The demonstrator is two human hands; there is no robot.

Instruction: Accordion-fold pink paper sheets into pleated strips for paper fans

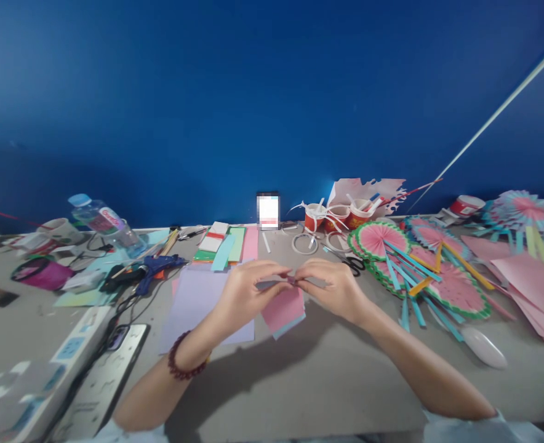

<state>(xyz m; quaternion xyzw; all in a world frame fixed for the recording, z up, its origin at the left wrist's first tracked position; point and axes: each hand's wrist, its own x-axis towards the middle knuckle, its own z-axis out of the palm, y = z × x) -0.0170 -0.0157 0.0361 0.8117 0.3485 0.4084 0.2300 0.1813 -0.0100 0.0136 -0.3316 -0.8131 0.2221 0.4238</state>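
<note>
My left hand point(247, 289) and my right hand point(332, 286) meet above the middle of the grey table point(322, 375). Both pinch the top edge of a small stack of pink paper point(284, 311) with a light blue sheet under it. The paper hangs down from my fingertips, just off the table. A dark bead bracelet point(182, 360) sits on my left wrist. Under my left hand lies a pale lilac sheet point(193, 304).
Pink pleated paper fans point(456, 286) with coloured stick handles fill the right side. Red paper cups point(341, 216), tape rings and scissors point(356, 264) stand behind. On the left are a blue glue gun point(159, 267), a water bottle point(103, 223), a phone point(115, 363) and stacked coloured paper strips point(228, 245).
</note>
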